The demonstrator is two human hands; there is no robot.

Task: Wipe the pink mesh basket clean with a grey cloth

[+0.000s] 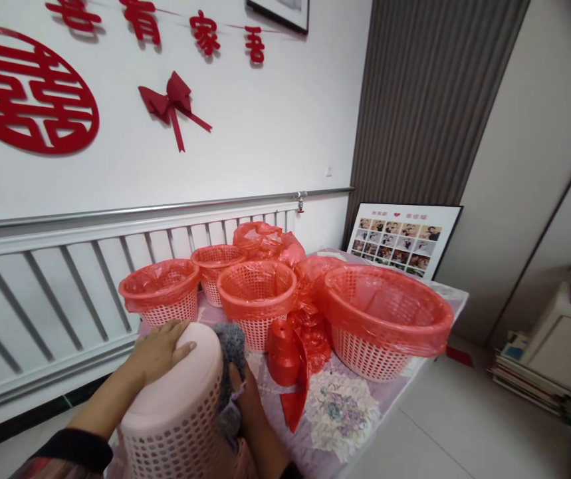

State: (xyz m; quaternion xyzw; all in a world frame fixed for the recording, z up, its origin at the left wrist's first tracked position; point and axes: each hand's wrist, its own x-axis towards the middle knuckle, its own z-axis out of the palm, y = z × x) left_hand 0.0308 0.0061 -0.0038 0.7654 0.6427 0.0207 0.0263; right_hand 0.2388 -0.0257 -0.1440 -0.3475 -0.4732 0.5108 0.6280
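Observation:
An upturned pale pink plastic basket (175, 412) stands close in front of me on the cloth-covered table (345, 412). My left hand (158, 349) lies flat on its solid bottom, fingers spread. My right hand (248, 399) grips a grey cloth (230, 346) and presses it against the basket's right side; its fingers are partly hidden by the cloth.
Beyond stand three small pink baskets lined with red bags (160, 286) (215, 263) (258, 293) and one large lined basket (385, 319). A roll of red bags (282, 352) and loose red plastic (310, 339) lie between them. A framed photo collage (402, 239) leans behind. Books (529, 379) are stacked on the floor.

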